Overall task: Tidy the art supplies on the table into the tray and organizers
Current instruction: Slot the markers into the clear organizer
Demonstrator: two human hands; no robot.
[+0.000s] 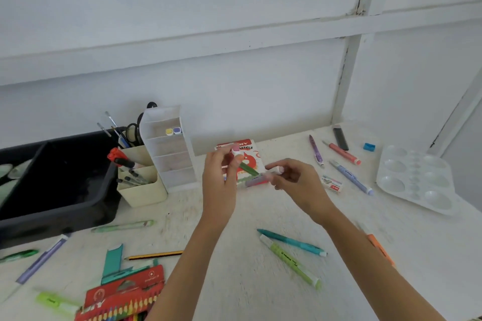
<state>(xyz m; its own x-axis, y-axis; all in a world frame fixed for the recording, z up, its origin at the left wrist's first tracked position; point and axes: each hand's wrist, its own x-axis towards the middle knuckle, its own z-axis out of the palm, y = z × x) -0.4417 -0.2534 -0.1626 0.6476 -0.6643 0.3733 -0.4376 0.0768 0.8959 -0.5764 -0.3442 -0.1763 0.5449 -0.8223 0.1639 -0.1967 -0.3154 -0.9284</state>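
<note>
My left hand is raised over the table's middle and holds several markers, a green marker and one with a pink cap sticking out past its fingers. My right hand holds a pinkish-purple marker close beside it. Both hands hover in front of a red and white pastels box. To their left stands the white tiered organizer with two markers in its top slot. Beige pen cups and the black tray lie further left.
Loose pens lie on the white table: teal and lime ones near me, purple and red ones at the back right, an orange one by my right forearm. A clear paint palette sits far right. A coloured-pencil box lies front left.
</note>
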